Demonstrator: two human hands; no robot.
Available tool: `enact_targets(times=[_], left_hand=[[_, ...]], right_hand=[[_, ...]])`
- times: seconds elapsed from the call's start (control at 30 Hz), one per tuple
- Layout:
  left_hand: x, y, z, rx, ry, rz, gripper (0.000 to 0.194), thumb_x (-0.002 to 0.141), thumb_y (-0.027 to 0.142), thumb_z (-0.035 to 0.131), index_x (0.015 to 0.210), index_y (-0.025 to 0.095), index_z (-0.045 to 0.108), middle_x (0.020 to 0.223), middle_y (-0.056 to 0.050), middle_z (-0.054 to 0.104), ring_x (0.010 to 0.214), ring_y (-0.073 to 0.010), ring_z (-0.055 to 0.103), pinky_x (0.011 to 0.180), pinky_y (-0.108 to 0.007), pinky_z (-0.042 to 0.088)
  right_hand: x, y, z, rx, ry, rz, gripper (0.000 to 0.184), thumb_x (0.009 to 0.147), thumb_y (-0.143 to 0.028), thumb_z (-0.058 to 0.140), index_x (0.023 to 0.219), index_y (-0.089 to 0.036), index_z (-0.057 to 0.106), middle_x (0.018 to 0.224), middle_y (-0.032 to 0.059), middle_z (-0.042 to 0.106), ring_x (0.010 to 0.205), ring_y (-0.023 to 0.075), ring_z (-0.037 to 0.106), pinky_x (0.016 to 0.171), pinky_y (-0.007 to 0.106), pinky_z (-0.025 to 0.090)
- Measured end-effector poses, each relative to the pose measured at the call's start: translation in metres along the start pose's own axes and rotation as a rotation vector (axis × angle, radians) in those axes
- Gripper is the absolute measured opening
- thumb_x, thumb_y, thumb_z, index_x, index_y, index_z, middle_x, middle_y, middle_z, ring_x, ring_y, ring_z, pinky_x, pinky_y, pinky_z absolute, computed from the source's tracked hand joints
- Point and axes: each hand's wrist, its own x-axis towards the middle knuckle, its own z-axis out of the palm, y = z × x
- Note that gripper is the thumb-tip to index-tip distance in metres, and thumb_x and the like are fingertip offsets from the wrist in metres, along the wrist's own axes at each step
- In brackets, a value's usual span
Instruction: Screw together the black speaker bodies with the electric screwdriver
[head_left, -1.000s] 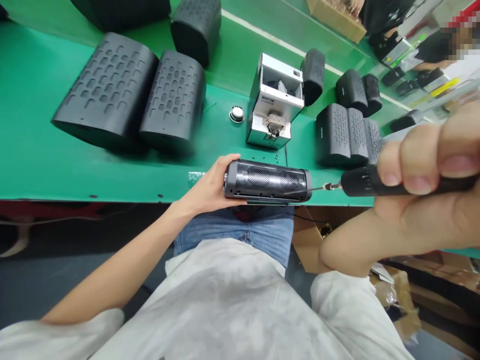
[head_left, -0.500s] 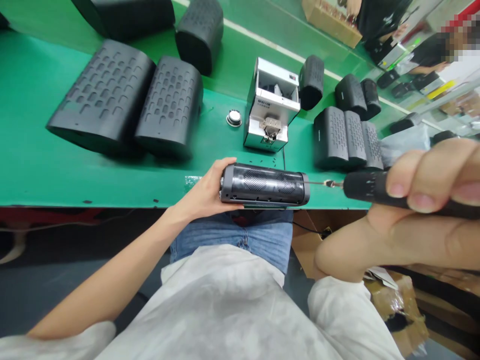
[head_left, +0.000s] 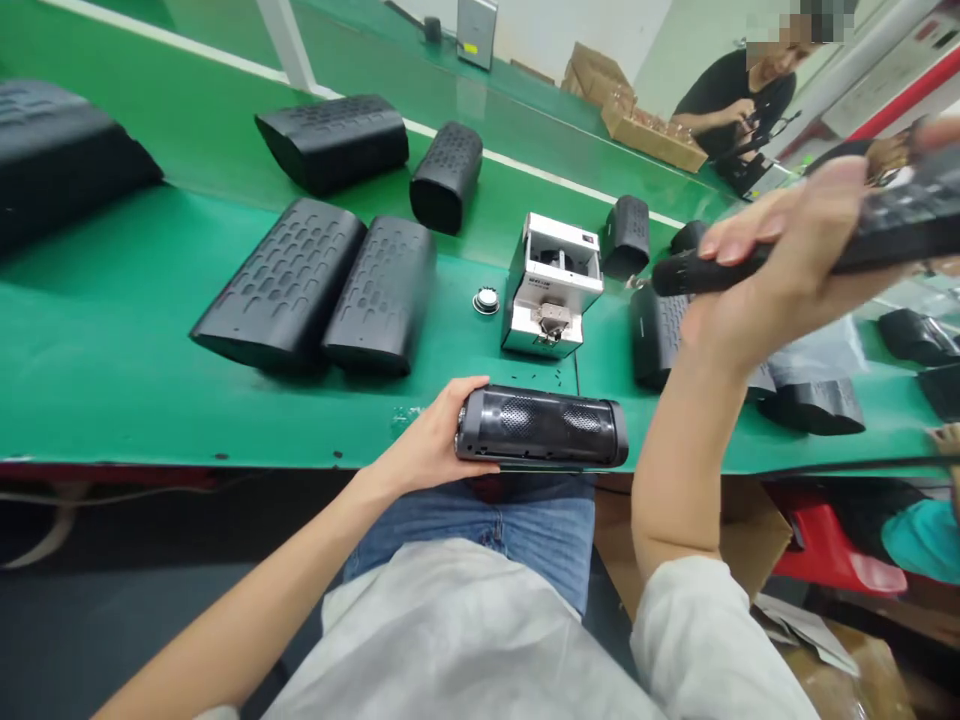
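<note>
Black speaker (head_left: 541,427) lies along the edge of the green bench (head_left: 225,430), its long axis running sideways, its left end cupped by the left hand (head_left: 427,450). The right hand (head_left: 787,260), closed around an electric screwdriver (head_left: 892,225), is raised well apart, up and right.

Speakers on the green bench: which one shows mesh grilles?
The cylindrical speaker held in the left hand: two mesh grilles show on it, while the others show dimpled black shells.

screw feeder (head_left: 552,285) at 12 o'clock on green assembly bench (head_left: 112,380); round speaker driver (head_left: 486,301) just beside it; black ribbed speaker housings (head_left: 285,285) at 11 o'clock; co-worker (head_left: 739,105) at 1 o'clock, far side.
</note>
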Motion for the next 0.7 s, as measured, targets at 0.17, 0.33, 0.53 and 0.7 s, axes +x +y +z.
enact_targets(times=[0.17,0.33,0.53,0.7], left_hand=[[0.0,-0.001,-0.001,-0.025,-0.014,-0.01,0.12,0.08,0.044,0.108,0.174,0.031,0.035,0.165,-0.021,0.058,0.149,-0.0456,0.069,0.129,-0.063,0.059],[0.0,-0.001,-0.002,-0.027,-0.032,-0.022,0.121,0.08,0.046,0.108,0.175,0.032,0.034,0.166,-0.022,0.057,0.149,-0.0462,0.069,0.129,-0.064,0.059],[-0.001,-0.006,0.001,-0.02,-0.019,0.014,0.122,0.082,0.047,0.107,0.177,0.032,0.032,0.169,-0.023,0.054,0.154,-0.0466,0.065,0.131,-0.063,0.057],[-0.002,-0.015,0.008,-0.021,0.027,0.054,0.125,0.081,0.047,0.109,0.179,0.033,0.032,0.172,-0.022,0.052,0.159,-0.0467,0.061,0.135,-0.062,0.054]], right_hand=[[-0.014,0.043,0.054,0.062,0.08,-0.154,0.036,0.105,-0.052,0.085,0.118,-0.037,0.055,0.07,-0.0113,0.047,0.046,0.0143,0.038,0.047,0.035,0.035],[-0.005,0.073,0.057,-0.063,0.005,-0.043,0.053,0.104,-0.076,0.078,0.132,-0.041,0.049,0.081,-0.0093,0.055,0.049,0.0145,0.039,0.048,0.038,0.033],[0.002,0.077,0.045,-0.102,-0.087,0.127,0.06,0.1,-0.083,0.079,0.131,-0.044,0.046,0.087,-0.0082,0.059,0.059,0.0171,0.041,0.057,0.043,0.042],[-0.011,-0.001,0.03,0.073,-0.073,0.059,0.025,0.103,-0.026,0.081,0.113,-0.036,0.06,0.072,-0.0094,0.052,0.052,0.0141,0.048,0.05,0.037,0.041]])
